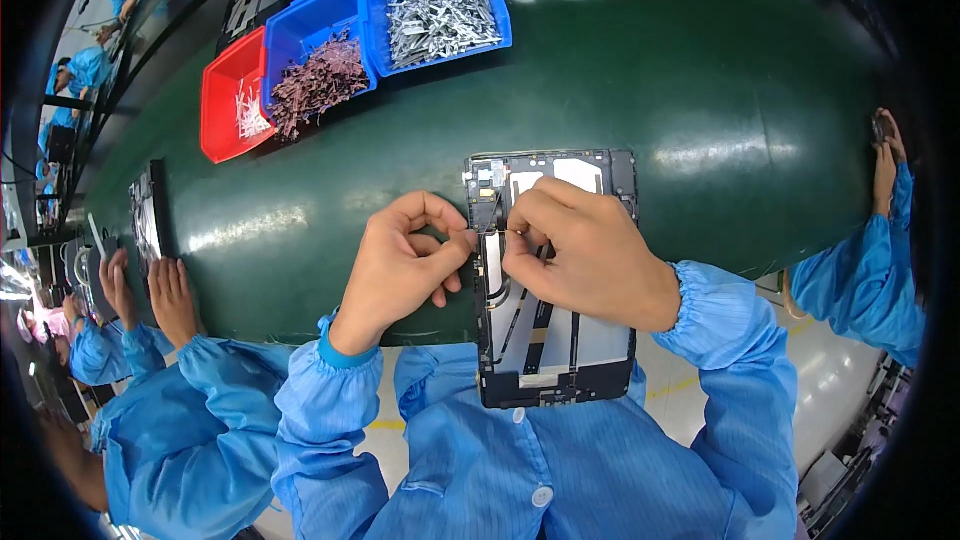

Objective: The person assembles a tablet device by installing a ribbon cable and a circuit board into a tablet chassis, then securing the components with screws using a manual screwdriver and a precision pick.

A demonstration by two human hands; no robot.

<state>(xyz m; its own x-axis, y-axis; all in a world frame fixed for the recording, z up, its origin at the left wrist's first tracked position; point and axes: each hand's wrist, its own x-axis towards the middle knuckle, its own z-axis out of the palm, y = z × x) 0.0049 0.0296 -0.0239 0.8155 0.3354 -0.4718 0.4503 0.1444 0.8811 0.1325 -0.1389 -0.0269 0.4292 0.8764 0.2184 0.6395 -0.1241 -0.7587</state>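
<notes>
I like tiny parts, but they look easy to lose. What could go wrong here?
1. The flat dark rectangular tablet frame hangs over the edge of the green table, so it might tip or slide off.
2. The left hand and right hand pinch something tiny at the frame's left edge; it might slip and drop.
3. Pressing there could perhaps bend the thin inner strips.

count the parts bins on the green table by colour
blue bins: 2
red bins: 1
total: 3 bins on the table
</notes>
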